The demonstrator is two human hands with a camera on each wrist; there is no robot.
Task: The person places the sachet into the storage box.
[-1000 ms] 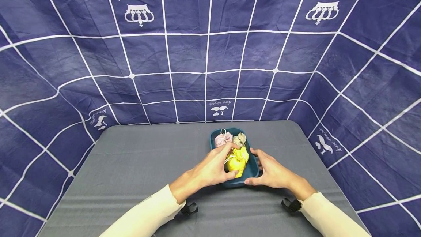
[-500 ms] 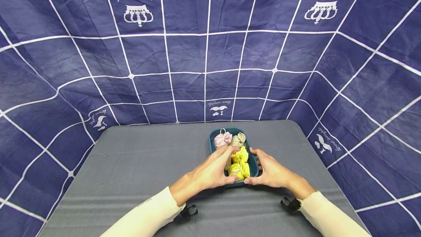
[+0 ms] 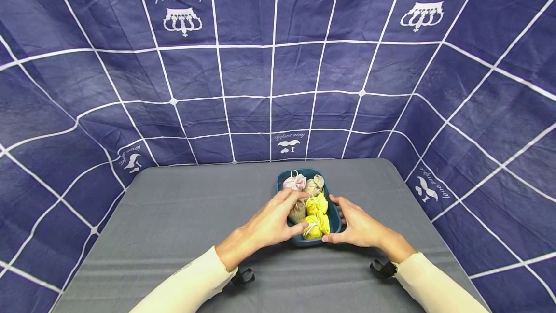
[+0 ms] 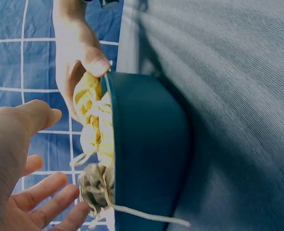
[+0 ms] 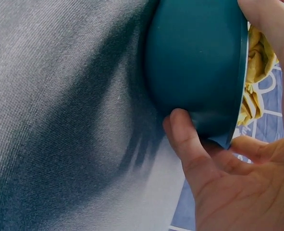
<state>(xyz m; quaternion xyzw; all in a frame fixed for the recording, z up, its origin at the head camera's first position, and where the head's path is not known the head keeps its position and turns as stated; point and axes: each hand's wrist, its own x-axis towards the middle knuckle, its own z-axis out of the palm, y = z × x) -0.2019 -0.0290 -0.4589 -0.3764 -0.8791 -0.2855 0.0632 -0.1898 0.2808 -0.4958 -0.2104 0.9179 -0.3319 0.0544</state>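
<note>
A dark teal bin (image 3: 335,219) holds several small drawstring pouches. The pink pouch (image 3: 294,182) and a beige pouch (image 3: 313,185) lie at its far end. Nearer are a brownish pouch (image 3: 297,212), a yellow pouch (image 3: 317,204) and another yellow pouch (image 3: 312,227) in the front corner. My left hand (image 3: 270,221) is held over the bin's left side, fingers spread; in the left wrist view nothing is between its fingers and thumb. My right hand (image 3: 360,226) grips the bin's right front corner, thumb at the rim and fingers (image 5: 185,137) along the outer wall.
The bin stands on a grey cloth-covered table (image 3: 204,202). Blue curtains with white grid lines (image 3: 247,71) enclose the back and both sides. One pale string (image 4: 151,215) hangs over the bin's outer wall.
The yellow pouch in my left hand was lowered into the front of the bin and let go. My left hand has drawn slightly left, uncovering the brownish pouch. The right hand stays put.
</note>
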